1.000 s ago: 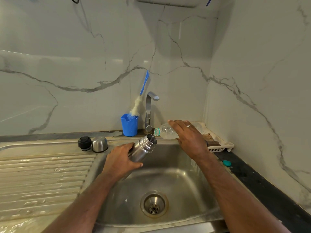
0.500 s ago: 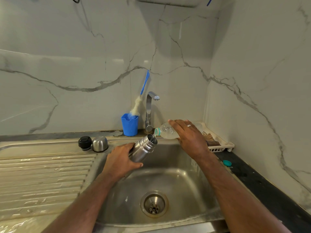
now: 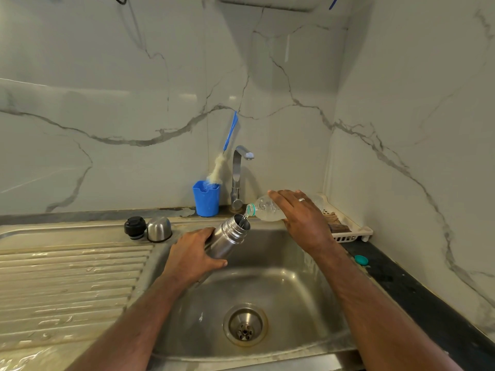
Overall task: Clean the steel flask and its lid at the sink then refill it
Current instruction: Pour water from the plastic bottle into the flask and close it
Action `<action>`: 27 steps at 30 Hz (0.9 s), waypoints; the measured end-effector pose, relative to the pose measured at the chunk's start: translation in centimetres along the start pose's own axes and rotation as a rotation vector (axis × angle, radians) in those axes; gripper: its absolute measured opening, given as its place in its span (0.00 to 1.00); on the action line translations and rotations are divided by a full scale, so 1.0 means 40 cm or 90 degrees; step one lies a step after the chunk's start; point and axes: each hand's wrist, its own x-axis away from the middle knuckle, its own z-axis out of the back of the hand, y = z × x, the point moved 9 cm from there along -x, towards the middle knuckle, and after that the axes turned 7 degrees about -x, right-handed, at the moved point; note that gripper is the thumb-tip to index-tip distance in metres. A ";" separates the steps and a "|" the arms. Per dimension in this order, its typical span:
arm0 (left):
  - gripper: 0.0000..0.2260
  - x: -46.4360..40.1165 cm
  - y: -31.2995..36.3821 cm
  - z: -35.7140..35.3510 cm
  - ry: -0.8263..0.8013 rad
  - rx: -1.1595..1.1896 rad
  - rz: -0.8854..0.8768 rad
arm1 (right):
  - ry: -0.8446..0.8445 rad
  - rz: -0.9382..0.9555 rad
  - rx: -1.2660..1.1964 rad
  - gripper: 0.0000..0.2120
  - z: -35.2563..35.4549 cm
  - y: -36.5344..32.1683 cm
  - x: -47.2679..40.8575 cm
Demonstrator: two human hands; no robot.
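My left hand [image 3: 192, 257] grips the steel flask [image 3: 230, 238], held tilted over the sink basin [image 3: 267, 285] with its open mouth pointing up and right. My right hand [image 3: 302, 215] holds a clear plastic bottle [image 3: 263, 210] on its side, its neck at the flask's mouth, and a thin stream of water runs from bottle into flask. The flask's black stopper [image 3: 134, 227] and steel cup lid [image 3: 159, 228] stand side by side on the sink ledge to the left.
A tap [image 3: 238, 178] rises behind the basin, beside a blue cup [image 3: 206, 198] holding a bottle brush [image 3: 223, 156]. A ribbed drainboard [image 3: 69, 279] lies left. A white plastic tray [image 3: 348, 231] and a teal bottle cap [image 3: 361, 260] sit on the dark counter at right.
Both hands hold almost the same pose. Water keeps running from the bottle into the flask.
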 end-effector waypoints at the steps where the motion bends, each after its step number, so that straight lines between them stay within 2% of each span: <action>1: 0.32 0.000 0.000 0.000 -0.001 0.002 -0.001 | 0.000 -0.001 0.002 0.43 0.000 0.000 0.000; 27: 0.30 0.003 0.007 0.000 -0.007 0.005 -0.009 | 0.019 0.004 0.004 0.43 0.020 -0.007 0.000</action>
